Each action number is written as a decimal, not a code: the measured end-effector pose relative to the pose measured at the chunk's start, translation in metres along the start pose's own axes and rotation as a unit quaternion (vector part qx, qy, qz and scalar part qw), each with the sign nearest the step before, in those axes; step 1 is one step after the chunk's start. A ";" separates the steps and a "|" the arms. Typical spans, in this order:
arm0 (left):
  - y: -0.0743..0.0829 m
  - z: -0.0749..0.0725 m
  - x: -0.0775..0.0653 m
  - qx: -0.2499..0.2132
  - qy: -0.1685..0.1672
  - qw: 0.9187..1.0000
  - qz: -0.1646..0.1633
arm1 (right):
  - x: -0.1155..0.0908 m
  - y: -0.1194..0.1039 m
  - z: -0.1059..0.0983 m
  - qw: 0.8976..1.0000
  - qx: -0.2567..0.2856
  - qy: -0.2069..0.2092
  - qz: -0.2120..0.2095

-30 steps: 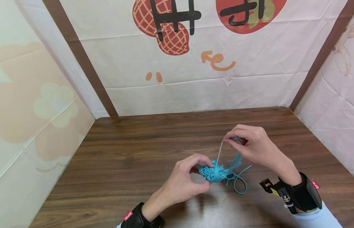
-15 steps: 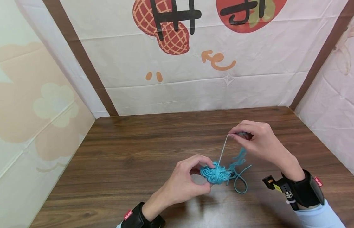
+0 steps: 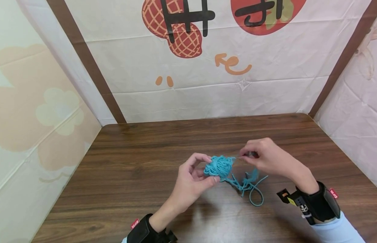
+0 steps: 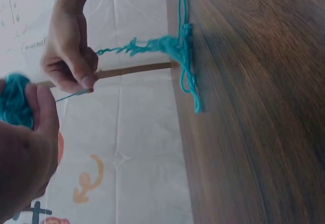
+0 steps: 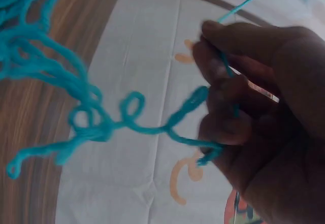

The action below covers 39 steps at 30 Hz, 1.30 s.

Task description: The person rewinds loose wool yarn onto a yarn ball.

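My left hand holds a small ball of turquoise yarn between thumb and fingers, raised over the table. To its right, my right hand pinches a strand that runs taut from the ball. In the right wrist view the strand passes through the curled fingers, and a kinked tail hangs out below them. That tail leads to a loose tangle of the same yarn, which lies on the table beneath the right hand with one big loop and a free end.
The brown wood-grain table runs back to a white printed cloth. More cloth hangs along the left side and the right side. Both wrists carry black camera straps.
The yarn ball has turned and moved up and left with my left hand. My right hand rose to the right, then came back down and left; the strand is now short and nearly level.
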<state>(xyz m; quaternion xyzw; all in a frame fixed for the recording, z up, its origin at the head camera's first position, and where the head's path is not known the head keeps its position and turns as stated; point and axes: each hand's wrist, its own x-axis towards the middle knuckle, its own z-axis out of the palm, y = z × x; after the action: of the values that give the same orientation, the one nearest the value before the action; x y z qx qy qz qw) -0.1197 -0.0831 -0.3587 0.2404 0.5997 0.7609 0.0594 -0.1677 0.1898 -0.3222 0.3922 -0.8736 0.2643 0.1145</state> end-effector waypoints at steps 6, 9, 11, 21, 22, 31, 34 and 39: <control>0.002 0.001 0.002 0.029 0.096 0.995 -0.014 | 0.004 -0.027 0.014 0.993 0.022 -0.112 0.010; 0.001 0.001 0.002 0.049 0.120 0.992 -0.010 | 0.005 -0.043 0.019 0.991 0.021 -0.129 0.002; 0.000 0.001 0.002 0.078 0.125 0.989 0.000 | 0.005 -0.052 0.021 0.991 0.016 -0.129 -0.006; -0.009 0.000 0.000 0.300 0.093 0.942 0.114 | -0.002 -0.071 0.016 0.995 -0.022 -0.088 -0.045; -0.009 0.000 0.000 0.309 0.089 0.940 0.118 | -0.002 -0.071 0.015 0.995 -0.025 -0.081 -0.050; -0.009 0.002 -0.002 0.332 0.039 0.935 0.121 | 0.000 -0.070 0.014 0.990 -0.045 0.015 -0.131; -0.009 0.003 -0.003 0.333 0.021 0.936 0.116 | 0.001 -0.069 0.014 0.986 -0.045 0.039 -0.156; -0.009 0.003 -0.003 0.323 -0.003 0.939 0.118 | 0.000 -0.067 0.013 0.986 -0.040 0.047 -0.153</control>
<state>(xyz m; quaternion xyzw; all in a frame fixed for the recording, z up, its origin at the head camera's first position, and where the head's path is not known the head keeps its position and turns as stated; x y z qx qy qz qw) -0.1172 -0.0790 -0.3676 0.3184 0.7801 0.5273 -0.1095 -0.1175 0.1452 -0.3079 0.5036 -0.8067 0.2264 0.2108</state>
